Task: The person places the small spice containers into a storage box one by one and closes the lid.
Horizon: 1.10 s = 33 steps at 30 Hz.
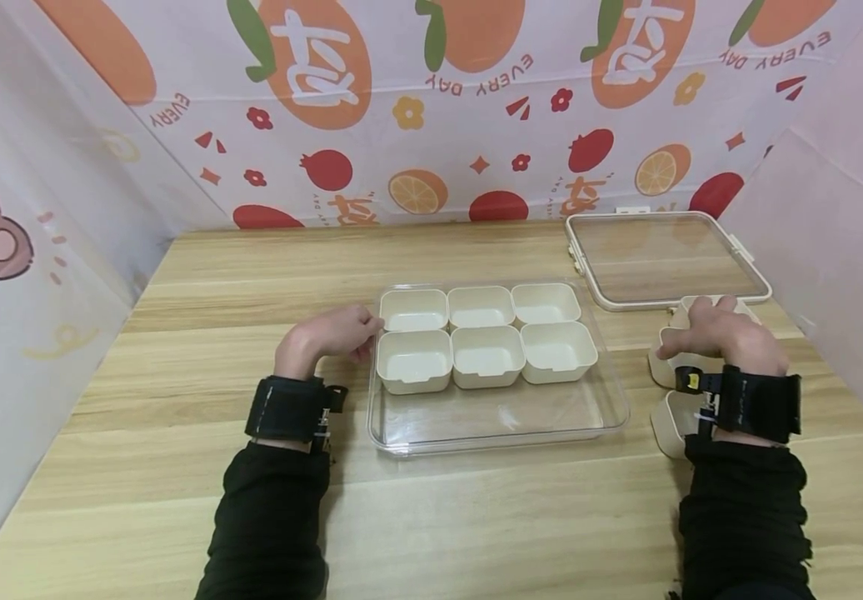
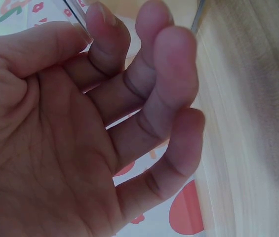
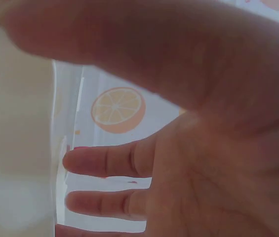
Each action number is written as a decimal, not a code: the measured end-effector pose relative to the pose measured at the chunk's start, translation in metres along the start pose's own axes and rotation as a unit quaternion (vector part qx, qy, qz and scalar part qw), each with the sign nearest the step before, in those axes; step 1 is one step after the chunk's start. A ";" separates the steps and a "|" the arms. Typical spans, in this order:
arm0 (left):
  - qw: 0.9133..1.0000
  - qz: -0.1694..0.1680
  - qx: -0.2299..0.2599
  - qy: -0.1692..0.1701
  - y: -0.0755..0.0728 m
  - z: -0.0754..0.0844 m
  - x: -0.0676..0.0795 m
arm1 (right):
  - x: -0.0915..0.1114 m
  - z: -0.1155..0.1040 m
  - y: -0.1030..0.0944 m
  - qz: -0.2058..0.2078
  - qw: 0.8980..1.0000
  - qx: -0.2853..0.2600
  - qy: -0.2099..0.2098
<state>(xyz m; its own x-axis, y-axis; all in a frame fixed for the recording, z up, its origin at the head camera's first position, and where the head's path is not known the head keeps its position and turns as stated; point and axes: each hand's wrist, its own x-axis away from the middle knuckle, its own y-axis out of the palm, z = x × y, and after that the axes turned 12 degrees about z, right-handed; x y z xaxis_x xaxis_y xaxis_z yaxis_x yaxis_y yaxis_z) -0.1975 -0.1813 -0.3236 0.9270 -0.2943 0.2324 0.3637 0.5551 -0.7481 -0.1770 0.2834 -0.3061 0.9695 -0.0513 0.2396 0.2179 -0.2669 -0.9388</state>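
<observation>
At the left side of a clear plastic tray (image 1: 499,417), my left hand (image 1: 337,332) pinches the tray's rim between thumb and index finger. Its other fingers curve loosely in the left wrist view. Several small cream bins (image 1: 486,350) sit in the tray in two rows. On the right, my right hand (image 1: 731,333) reaches over a loose cream bin (image 1: 662,367). Its thumb (image 3: 55,34) lies at that bin's rim, with a fingertip just beyond it, while other fingers extend almost straight above. The hand hides much of the bin.
A clear lid with a cream frame (image 1: 671,304) lies at the back right, behind the loose bins. Another cream bin (image 1: 671,429) stands near my right wrist, partly covered by the sleeve. A printed cloth (image 1: 431,125) hangs behind the wooden table (image 1: 177,417).
</observation>
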 end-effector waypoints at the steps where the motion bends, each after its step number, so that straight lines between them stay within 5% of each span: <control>1: 1.000 0.001 0.000 0.000 0.000 0.000 0.000 | 0.000 0.000 -0.001 0.007 1.000 -0.001 -0.004; 12: 1.000 -0.002 -0.001 0.005 0.001 -0.001 -0.001 | 0.002 -0.007 -0.010 0.032 0.998 0.000 -0.048; 20: 1.000 -0.004 -0.002 0.011 0.000 0.000 -0.001 | 0.005 -0.012 -0.017 0.090 0.991 -0.010 -0.102; 33: 1.000 0.001 -0.006 0.009 0.001 0.000 0.000 | 0.007 -0.038 -0.018 0.217 0.955 -0.024 -0.202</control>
<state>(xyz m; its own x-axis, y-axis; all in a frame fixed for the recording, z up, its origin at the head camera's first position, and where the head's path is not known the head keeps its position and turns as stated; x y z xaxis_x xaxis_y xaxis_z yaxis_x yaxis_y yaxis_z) -0.1967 -0.1806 -0.3246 0.9261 -0.3066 0.2200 0.3605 0.5464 -0.7560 -0.1783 0.2516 -0.2786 0.9335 0.2066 -0.2930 -0.2093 -0.3493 -0.9133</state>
